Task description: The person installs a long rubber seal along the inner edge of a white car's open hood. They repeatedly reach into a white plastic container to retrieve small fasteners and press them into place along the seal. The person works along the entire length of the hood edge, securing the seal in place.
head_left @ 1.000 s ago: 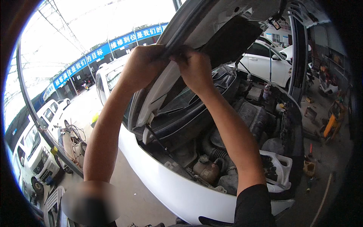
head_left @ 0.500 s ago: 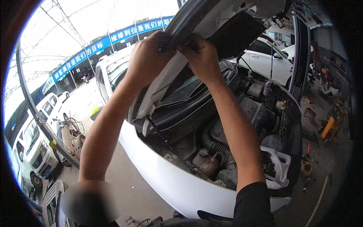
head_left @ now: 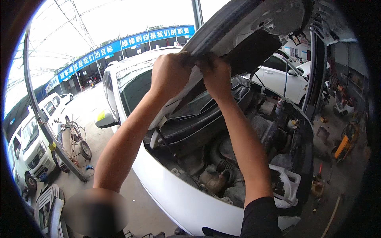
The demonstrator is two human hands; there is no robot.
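The raised hood (head_left: 274, 16) of a white car slants across the upper part of the view. Along its near side edge runs a dark strip (head_left: 216, 31) that looks like a rubber seal. My left hand (head_left: 170, 75) is closed at the strip's lower end, fingertips pinched against it. Right beside it, my right hand (head_left: 216, 75) is closed on the same strip, its fingers bent around the edge. The two hands nearly touch. My fingertips are dark and partly hidden, so what lies exactly between them is hard to see.
Below my arms is the open engine bay (head_left: 222, 158), with a hood strut (head_left: 168, 144) at its left. A white fender (head_left: 174, 194) borders it. A spray can (head_left: 279, 106) stands in the bay. A yellow tool stand (head_left: 346, 141) is on the right; parked vans (head_left: 35, 150) stand left.
My hands have drawn closer together at the hood's edge. The whole view has shifted a little, and both hands now appear lower in it.
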